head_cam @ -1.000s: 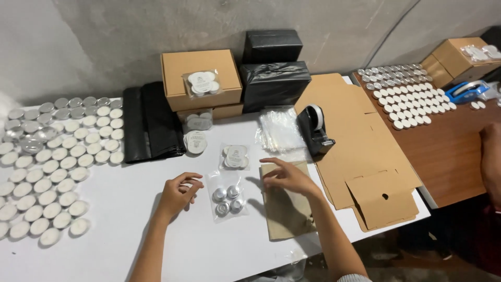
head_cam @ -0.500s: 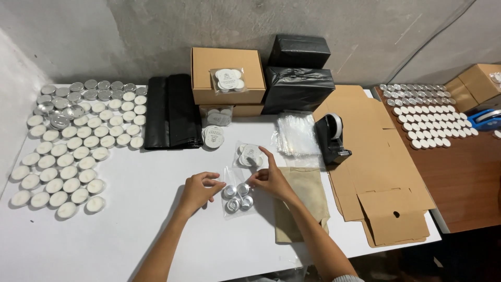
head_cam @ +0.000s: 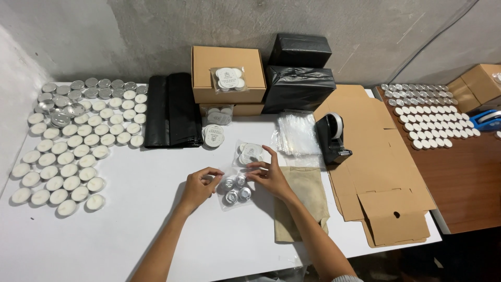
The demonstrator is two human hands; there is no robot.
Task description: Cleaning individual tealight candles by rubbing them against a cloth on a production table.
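Note:
A small clear plastic bag (head_cam: 235, 190) with several tealight candles in silver cups lies on the white table (head_cam: 130, 230). My left hand (head_cam: 198, 185) pinches its upper left edge. On the bag's upper right edge rests my right hand (head_cam: 269, 175), fingers closed on the plastic. Just beyond lies a second filled clear bag (head_cam: 249, 153).
Rows of white tealights (head_cam: 73, 151) cover the table's left. Black bags (head_cam: 172, 112), cardboard boxes (head_cam: 228, 73), black-wrapped parcels (head_cam: 300, 86), a stack of clear bags (head_cam: 297, 134), a tape dispenser (head_cam: 332, 137), flat cardboard (head_cam: 376, 167) and a brown cloth (head_cam: 302, 201) lie around. More tealights (head_cam: 433, 117) sit on a wooden table.
My right hand has come off the brown cloth and over to the bag of tealights. Both hands now hold the bag's top edge.

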